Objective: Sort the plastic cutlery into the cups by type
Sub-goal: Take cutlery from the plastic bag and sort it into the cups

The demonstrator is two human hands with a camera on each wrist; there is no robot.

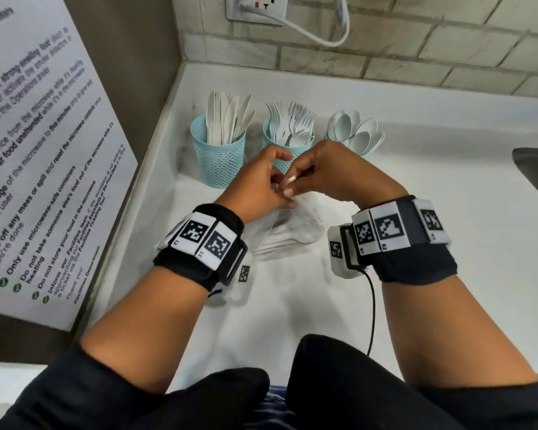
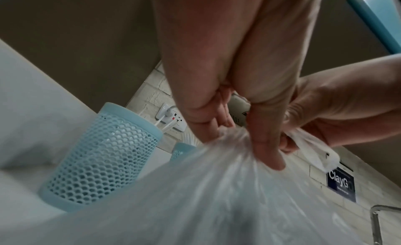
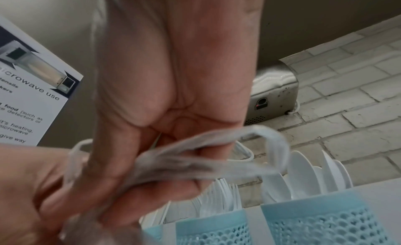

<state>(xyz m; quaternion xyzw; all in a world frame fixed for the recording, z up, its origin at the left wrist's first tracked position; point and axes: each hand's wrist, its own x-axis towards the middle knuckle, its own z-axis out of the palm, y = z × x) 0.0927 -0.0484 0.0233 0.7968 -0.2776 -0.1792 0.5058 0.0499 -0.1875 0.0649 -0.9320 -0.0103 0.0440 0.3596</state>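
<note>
Even, diffuse light is filling the head view; its source is not showing. The white counter (image 1: 416, 212) is reading bright, nearly washed out, right of the right hand (image 1: 339, 172). Soft shadows are lying beside the 3 cups (image 1: 218, 156) beyond the left hand (image 1: 258, 187). Straight lines are bowing toward the frame edges. Both wrist views are looking dimmer and softer: the plastic bag (image 2: 217, 197) below the fingers is smearing with blur, and its twisted strip (image 3: 206, 163) is appearing out of focus.
</note>
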